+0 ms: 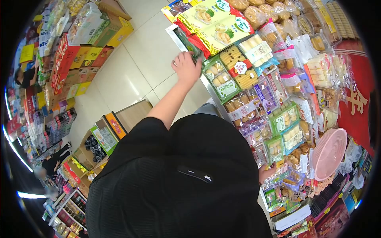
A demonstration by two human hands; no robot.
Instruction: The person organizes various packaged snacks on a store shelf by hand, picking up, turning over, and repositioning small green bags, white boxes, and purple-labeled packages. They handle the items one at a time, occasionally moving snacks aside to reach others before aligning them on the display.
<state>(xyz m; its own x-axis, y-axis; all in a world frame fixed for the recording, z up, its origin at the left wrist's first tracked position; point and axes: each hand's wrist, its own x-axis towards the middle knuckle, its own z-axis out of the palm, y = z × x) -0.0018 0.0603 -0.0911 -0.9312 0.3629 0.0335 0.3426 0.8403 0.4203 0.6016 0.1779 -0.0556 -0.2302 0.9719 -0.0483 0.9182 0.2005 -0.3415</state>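
My left hand (186, 67) reaches to the metal-edged rim of the pastry display. Its fingers are apart and bent at the edge, beside a dark green package (184, 41) and a green-framed tray of round pastries (221, 79). Whether the fingertips touch the package is unclear. My right hand (268, 172) is low by the display's near side, partly hidden by my black shirt. Its visible fingers are apart, close to small wrapped packs and a green pack of pastries (274, 147). No held item shows in either hand.
Yellow pastry bags (214, 25) lie at the display's far end. A pink basket (329, 154) stands on the right. Across the tiled floor (139, 51) are stacked boxes (75, 59) and an open carton of dark packs (93, 146). Other people (55, 160) are at far left.
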